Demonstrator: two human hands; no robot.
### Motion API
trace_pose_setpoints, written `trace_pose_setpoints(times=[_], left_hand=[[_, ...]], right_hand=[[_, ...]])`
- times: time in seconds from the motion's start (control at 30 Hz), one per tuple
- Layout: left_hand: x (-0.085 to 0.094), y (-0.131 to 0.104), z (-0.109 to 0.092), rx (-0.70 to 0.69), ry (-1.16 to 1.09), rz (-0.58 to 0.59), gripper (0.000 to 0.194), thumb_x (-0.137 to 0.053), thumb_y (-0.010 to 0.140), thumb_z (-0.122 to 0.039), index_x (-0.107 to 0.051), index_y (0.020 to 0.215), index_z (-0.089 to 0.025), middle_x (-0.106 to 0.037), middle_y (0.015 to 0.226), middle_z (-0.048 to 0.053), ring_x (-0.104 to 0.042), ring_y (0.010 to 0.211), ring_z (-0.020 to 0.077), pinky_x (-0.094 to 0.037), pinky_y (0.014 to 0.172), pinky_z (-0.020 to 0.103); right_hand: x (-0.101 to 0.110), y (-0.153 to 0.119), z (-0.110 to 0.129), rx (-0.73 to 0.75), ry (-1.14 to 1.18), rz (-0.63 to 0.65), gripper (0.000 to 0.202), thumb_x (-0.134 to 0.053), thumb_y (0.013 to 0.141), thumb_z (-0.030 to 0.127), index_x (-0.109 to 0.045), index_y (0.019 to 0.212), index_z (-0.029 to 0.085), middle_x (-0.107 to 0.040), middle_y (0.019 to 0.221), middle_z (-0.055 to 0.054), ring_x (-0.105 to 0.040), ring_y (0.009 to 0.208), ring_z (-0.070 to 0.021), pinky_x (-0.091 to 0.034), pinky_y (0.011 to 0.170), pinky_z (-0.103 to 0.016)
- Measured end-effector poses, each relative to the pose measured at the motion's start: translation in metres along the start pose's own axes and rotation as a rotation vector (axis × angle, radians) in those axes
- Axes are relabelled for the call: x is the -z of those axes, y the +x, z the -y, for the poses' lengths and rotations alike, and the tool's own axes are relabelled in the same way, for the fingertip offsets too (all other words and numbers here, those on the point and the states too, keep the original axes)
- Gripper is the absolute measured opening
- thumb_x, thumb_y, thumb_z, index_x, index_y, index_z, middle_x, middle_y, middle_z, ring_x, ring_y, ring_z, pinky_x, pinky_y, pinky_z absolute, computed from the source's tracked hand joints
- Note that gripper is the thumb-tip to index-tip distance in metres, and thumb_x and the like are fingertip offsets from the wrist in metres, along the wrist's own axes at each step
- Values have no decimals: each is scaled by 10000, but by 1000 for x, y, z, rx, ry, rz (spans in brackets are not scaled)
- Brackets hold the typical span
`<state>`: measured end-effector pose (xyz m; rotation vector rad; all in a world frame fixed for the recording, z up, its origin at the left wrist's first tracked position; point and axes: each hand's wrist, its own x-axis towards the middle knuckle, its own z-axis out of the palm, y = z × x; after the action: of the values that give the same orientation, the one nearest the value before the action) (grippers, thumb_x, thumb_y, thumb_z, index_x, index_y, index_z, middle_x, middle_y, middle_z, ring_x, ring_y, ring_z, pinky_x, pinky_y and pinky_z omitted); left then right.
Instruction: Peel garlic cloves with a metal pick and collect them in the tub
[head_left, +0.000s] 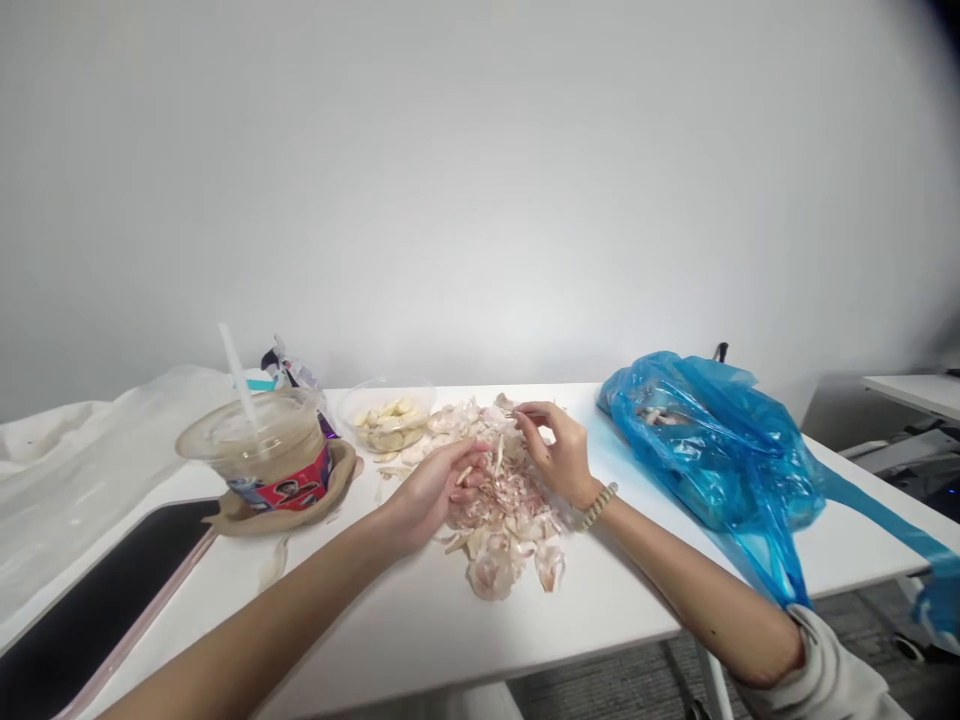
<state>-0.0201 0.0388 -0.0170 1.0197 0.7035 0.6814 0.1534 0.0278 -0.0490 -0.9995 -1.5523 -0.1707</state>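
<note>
A loose heap of garlic skins (510,510), papery and pinkish white, covers the middle of the white table. Over its left side is my left hand (431,495), palm turned inward and fingers curled round what looks like a pale garlic clove, mostly hidden. My right hand (559,450), with a beaded bracelet (599,505) at the wrist, is above the heap's right side. Its thumb and fingertips are pinched together; the small bit between them is too tiny to make out. Behind my left hand, a clear plastic bowl (386,435) holds several peeled cloves.
On the right lies a blue plastic bag (705,450) with something pale inside. A large drink cup (277,460) with a straw stands left on brown paper. Front left is a dark flat device (97,600). Clear plastic sheeting (97,460) lies beyond it, and a wall rises behind the table.
</note>
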Motion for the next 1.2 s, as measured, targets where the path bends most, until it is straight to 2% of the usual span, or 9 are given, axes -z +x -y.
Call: trace_pose_setpoints(times=[0.1, 0.17, 0.27, 0.37, 0.53, 0.67, 0.83, 1.03, 1.2], left_hand=[[7, 0, -4, 45, -108, 19, 134, -433, 846, -136, -537, 906, -75, -500, 726, 18, -495, 542, 49, -410, 453, 141], [9, -2, -6, 43, -163, 24, 190, -425, 825, -63, -530, 983, -63, -562, 837, 72, -590, 708, 87, -506, 644, 182], [9, -7, -6, 10, -240, -18, 314, -443, 778, 30, -512, 1073, -50, -602, 1000, 138, -613, 966, 167, -495, 895, 288], [9, -10, -3, -27, -269, -71, 309, -471, 785, 36, -536, 1078, -41, -616, 1083, 164, -578, 1090, 197, -457, 976, 294], [12, -7, 9, -71, -235, -57, 273, -522, 820, -20, -607, 1063, -109, -647, 1109, 103, -555, 1132, 152, -438, 979, 203], [15, -3, 17, -97, -236, -100, 182, -563, 821, -59, -655, 965, -121, -688, 989, 76, -642, 954, 110, -492, 883, 154], [14, -4, 22, -132, -256, -163, 99, -566, 834, -103, -659, 852, -130, -703, 845, 47, -668, 768, 67, -531, 767, 125], [13, -7, 24, -173, -220, -193, 74, -620, 801, -149, -666, 851, -123, -700, 737, 37, -658, 639, 83, -556, 612, 142], [9, -8, 22, -180, -177, -209, 196, -635, 779, -91, -664, 966, -139, -732, 819, 55, -672, 751, 95, -540, 720, 148]], right_hand=[[3, -2, 7, 50, 14, 11, 120, -502, 867, 151, -564, 965, 184, -655, 886, -59, -652, 738, -149, -547, 671, -279], [6, -4, 12, 100, 27, 46, 133, -500, 863, 131, -557, 966, 195, -656, 911, -58, -654, 807, -159, -555, 705, -285], [7, -9, 17, 158, 39, 102, 153, -495, 861, 120, -551, 977, 204, -660, 917, -59, -647, 878, -172, -560, 746, -306], [7, -13, 21, 196, 50, 143, 191, -507, 851, 103, -540, 1004, 212, -665, 924, -59, -644, 906, -169, -561, 772, -313], [6, -17, 23, 226, 109, 168, 272, -527, 831, 59, -520, 1055, 214, -669, 945, -72, -637, 949, -173, -560, 798, -330], [7, -19, 26, 262, 146, 147, 275, -538, 816, 42, -528, 1042, 200, -672, 932, -75, -649, 929, -169, -570, 772, -307], [10, -19, 29, 300, 160, 158, 285, -534, 820, 46, -524, 1056, 205, -678, 926, -71, -656, 917, -164, -584, 749, -311], [13, -20, 31, 208, 186, 116, 295, -559, 808, 57, -544, 1051, 225, -694, 899, -54, -674, 881, -177, -599, 720, -337], [14, -18, 30, 240, 141, 101, 320, -568, 805, 60, -539, 1070, 237, -701, 891, -42, -680, 869, -173, -603, 705, -323]])
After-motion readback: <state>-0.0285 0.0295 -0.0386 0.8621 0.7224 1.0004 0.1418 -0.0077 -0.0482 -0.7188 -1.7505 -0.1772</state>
